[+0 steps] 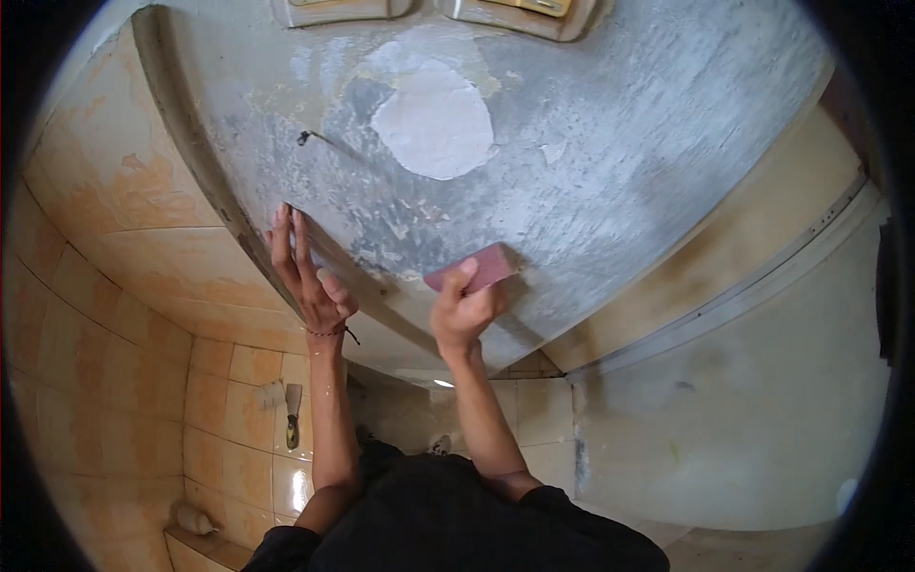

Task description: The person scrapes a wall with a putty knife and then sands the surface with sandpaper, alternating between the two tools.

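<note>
My right hand (465, 310) grips a reddish-brown sanding pad (488, 265), pressed against the wall (610, 172). The wall is patchy grey and white, with scraped marks. My left hand (307, 272) rests on the wall's left part beside a raised curved edge (191, 143), fingers stretched out and holding nothing. Above the pad is a round white patch of filler (434, 119). A short dark wire end (305, 138) sticks out of the wall to the left of that patch.
Two fixtures (519, 11) sit at the top of the wall. Orange-marbled tiles (143, 186) cover the left side. Low at left are a scraper (294, 419), a pale cup-like object (270, 395) and another pale container (193, 518). A pale door-like panel (734, 400) stands at right.
</note>
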{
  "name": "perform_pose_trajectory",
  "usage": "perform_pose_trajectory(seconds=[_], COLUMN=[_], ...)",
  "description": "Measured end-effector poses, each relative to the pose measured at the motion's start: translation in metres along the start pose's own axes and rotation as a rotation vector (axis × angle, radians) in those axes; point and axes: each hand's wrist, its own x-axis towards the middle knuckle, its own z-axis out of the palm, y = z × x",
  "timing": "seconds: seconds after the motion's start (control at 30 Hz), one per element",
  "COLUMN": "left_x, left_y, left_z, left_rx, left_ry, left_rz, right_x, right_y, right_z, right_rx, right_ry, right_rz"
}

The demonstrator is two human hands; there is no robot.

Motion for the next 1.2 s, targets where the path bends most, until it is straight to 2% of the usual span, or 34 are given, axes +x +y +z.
perform_pose_trajectory(seconds=[0.03, 0.07, 0.1, 0.17, 0.2, 0.23, 0.3, 0.37, 0.43, 0.5, 0.57, 0.67, 0.77, 0.83, 0.9, 0.97, 1.03, 1.13, 1.2], left_x=[0.000, 0.000, 0.000, -0.001, -0.004, -0.005, -0.004, -0.004, -0.006, -0.008, -0.001, 0.004, 0.013, 0.014, 0.015, 0.015, 0.014, 0.012, 0.013], left_y=[-0.003, -0.007, -0.011, -0.018, -0.022, -0.027, -0.037, -0.052, -0.066, -0.074, -0.076, -0.079, -0.078, -0.078, -0.081, -0.083, -0.086, -0.090, -0.093], left_z=[-0.002, -0.006, -0.008, -0.013, -0.017, -0.021, -0.025, -0.025, -0.028, -0.028, -0.026, -0.026, -0.028, -0.028, -0.031, -0.033, -0.034, -0.034, -0.033], left_rx=[-0.004, 0.005, 0.015, 0.012, -0.004, -0.019, -0.013, 0.033, 0.067, 0.090, 0.132, 0.110, 0.143, 0.147, 0.154, 0.149, 0.150, 0.148, 0.152], left_ry=[0.000, -0.024, -0.046, -0.024, -0.006, 0.011, 0.049, 0.165, 0.189, 0.206, 0.278, 0.300, 0.264, 0.221, 0.183, 0.142, 0.146, 0.151, 0.155], left_rz=[0.008, 0.016, 0.023, 0.020, 0.038, 0.054, 0.068, 0.132, 0.118, 0.099, -0.010, -0.058, -0.008, -0.020, -0.031, -0.018, -0.012, 0.009, 0.015], right_x=[0.003, 0.009, 0.009, 0.007, 0.004, 0.000, -0.012, -0.002, 0.012, 0.004, -0.010, -0.028, -0.016, -0.007, -0.019, -0.035, -0.034, -0.021, -0.030], right_y=[-0.003, -0.013, -0.017, -0.027, -0.035, -0.040, -0.046, -0.061, -0.076, -0.068, -0.072, -0.081, -0.090, -0.094, -0.092, -0.092, -0.087, -0.094, -0.097], right_z=[0.003, 0.003, 0.007, 0.017, 0.026, 0.033, 0.045, 0.053, 0.052, 0.062, 0.077, 0.087, 0.087, 0.086, 0.090, 0.099, 0.096, 0.096, 0.102], right_rx=[0.007, 0.093, 0.093, 0.127, 0.138, 0.144, 0.000, 0.024, 0.155, 0.107, -0.010, -0.044, -0.032, -0.001, -0.054, -0.081, -0.076, -0.050, -0.052], right_ry=[0.025, 0.029, 0.038, 0.100, 0.092, 0.088, -0.092, -0.082, -0.149, -0.180, -0.125, -0.154, -0.162, -0.186, -0.187, -0.196, -0.249, -0.196, -0.171], right_rz=[0.008, 0.152, 0.149, 0.328, 0.190, 0.184, -0.179, -0.204, -0.035, -0.064, -0.284, -0.372, -0.376, -0.252, -0.316, -0.478, -0.491, -0.350, -0.365])
